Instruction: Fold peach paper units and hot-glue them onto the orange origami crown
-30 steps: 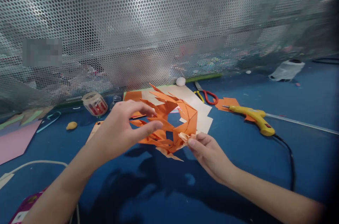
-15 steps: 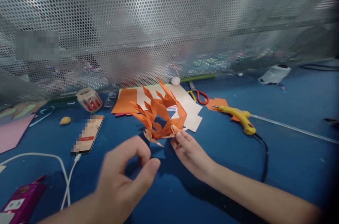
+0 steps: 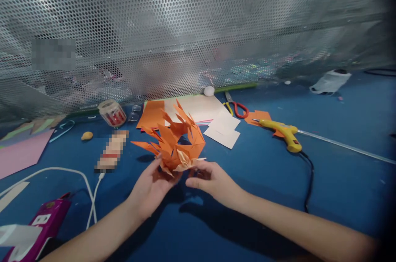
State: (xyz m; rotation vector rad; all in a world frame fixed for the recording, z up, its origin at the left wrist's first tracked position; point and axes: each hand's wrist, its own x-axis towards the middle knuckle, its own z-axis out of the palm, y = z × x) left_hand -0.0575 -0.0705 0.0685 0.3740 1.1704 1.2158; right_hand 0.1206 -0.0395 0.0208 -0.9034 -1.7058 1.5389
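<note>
An orange folded-paper crown (image 3: 168,140) with pointed tips is held up over the blue table, tilted. On its near side sits a pale peach paper flower (image 3: 183,161). My left hand (image 3: 153,187) is closed on the crown's lower left edge, thumb on the outside and fingers beneath. At the flower's right side, my right hand (image 3: 213,179) has its fingers curled by the petals. Its fingertips are partly hidden, so I cannot tell how firmly it grips.
A yellow glue gun (image 3: 281,130) with a glue stick lies right, near red-handled scissors (image 3: 239,109). Paper sheets (image 3: 198,107) lie behind the crown. Leftward are a phone (image 3: 113,150), a clear jar (image 3: 111,113), white cables (image 3: 89,187) and a purple power strip (image 3: 51,216). Perforated metal (image 3: 185,27) borders the back.
My left hand, apart from the crown before, has come up and taken hold of its lower left. The crown has turned and shifted slightly left and down, with its flower now facing me.
</note>
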